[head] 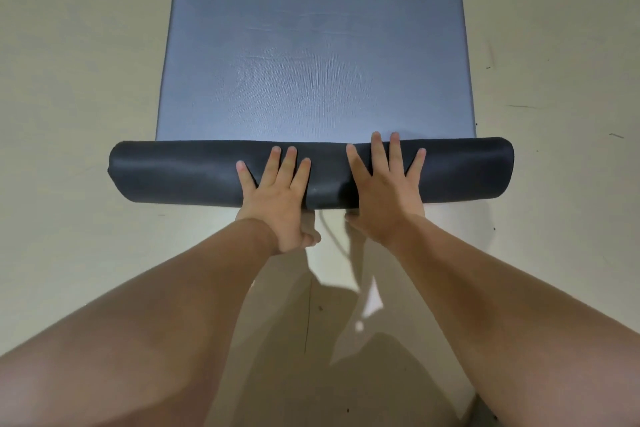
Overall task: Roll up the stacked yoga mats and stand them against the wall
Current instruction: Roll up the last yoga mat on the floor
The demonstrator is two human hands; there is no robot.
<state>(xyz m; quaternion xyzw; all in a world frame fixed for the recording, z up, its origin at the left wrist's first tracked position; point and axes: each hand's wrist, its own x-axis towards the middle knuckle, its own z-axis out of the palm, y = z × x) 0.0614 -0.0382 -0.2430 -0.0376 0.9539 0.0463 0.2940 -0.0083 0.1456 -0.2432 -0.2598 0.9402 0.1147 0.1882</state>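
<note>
Blue-grey mat point(315, 45) cropped above, left hand point(277, 199), right hand point(384, 191) pressing roll point(173, 172)

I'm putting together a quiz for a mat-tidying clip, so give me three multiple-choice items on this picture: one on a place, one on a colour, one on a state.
1. Where on the roll do the left hand and right hand press?
A) at its two ends
B) near its middle
C) both at its left end

2. What colour is the flat part of the mat?
A) blue-grey
B) red
C) green

3. How much of the mat is rolled?
A) all of it
B) none of it
C) only its near end

Answers:
1 B: the two hands lie side by side at the centre, fingers spread flat on top.
2 A: the flat stretch shows blue-grey against the cream floor.
3 C: a long flat stretch lies beyond the roll.
</note>
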